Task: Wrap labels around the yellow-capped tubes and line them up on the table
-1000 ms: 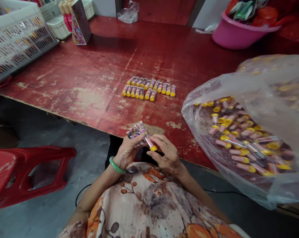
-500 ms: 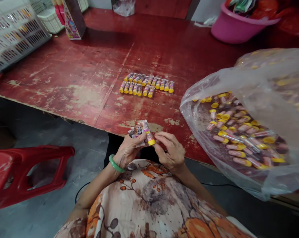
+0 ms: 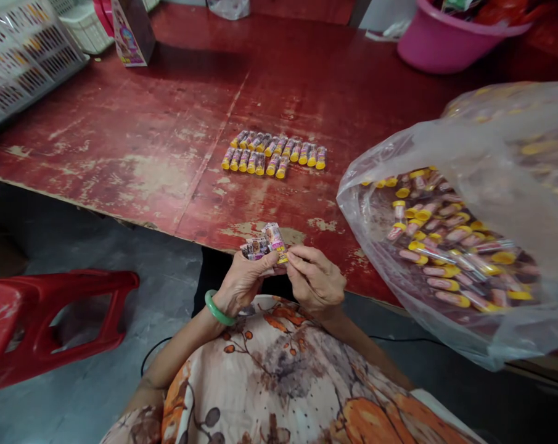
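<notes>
Close to the table's front edge, my left hand (image 3: 244, 274) is closed on several small printed wrappers (image 3: 255, 248), its thumb pressed over them. It also holds a wrapped tube (image 3: 274, 239) with a yellow lower end, standing out beyond the thumb. The fingers of my right hand (image 3: 316, 279) pinch at that yellow end, hiding part of it. On the table beyond lie wrapped tubes (image 3: 273, 165) with yellow caps, side by side in two rows. To the right, a clear plastic bag (image 3: 366, 203) gapes, holding many loose yellow-capped tubes (image 3: 443, 283) with pinkish contents.
The worn red table (image 3: 144, 111) spreads in front of me. A pink basin (image 3: 449, 40) stands at the back right. White baskets (image 3: 33, 55) and a printed box (image 3: 131, 37) are at the back left. A red stool (image 3: 75, 283) is on the floor at left.
My right fingers have closed in on the tube's yellow end, covering more of it. The left hand stays nearly in place. The view has tilted slightly downward.
</notes>
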A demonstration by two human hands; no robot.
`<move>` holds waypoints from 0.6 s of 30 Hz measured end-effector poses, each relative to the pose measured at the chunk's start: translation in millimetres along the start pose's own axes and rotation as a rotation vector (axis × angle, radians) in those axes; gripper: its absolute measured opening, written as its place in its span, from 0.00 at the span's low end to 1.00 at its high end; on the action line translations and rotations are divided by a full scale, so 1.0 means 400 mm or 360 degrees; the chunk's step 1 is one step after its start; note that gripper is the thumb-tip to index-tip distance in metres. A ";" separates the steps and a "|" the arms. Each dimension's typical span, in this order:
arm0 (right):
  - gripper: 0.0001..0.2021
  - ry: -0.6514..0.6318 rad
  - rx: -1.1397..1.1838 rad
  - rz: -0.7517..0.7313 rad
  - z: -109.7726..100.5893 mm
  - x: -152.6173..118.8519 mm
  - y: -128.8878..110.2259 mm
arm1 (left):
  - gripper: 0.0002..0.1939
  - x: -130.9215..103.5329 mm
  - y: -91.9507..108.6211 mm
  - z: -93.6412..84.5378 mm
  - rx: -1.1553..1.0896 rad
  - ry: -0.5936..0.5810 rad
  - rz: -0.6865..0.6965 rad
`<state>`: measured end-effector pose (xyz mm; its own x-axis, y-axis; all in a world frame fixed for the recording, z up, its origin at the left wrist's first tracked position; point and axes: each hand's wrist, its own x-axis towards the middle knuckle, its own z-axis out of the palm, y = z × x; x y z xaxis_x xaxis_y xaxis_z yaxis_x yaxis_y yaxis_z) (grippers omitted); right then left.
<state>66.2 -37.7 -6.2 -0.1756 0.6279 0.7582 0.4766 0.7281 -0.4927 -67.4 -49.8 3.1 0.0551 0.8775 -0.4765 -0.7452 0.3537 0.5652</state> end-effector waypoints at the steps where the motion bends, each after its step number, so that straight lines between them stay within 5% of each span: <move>1: 0.12 0.0014 -0.0015 -0.0020 0.002 -0.001 0.001 | 0.18 0.000 -0.001 0.000 -0.0003 -0.0008 -0.0003; 18: 0.12 0.0026 -0.0124 -0.0140 0.011 -0.014 0.014 | 0.17 0.007 -0.012 -0.010 0.0022 -0.0044 0.0006</move>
<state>65.9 -36.0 -15.0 -0.2058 0.5573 0.8044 0.5254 0.7564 -0.3897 -66.3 -50.1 -3.6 0.0707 0.8874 -0.4555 -0.7360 0.3546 0.5766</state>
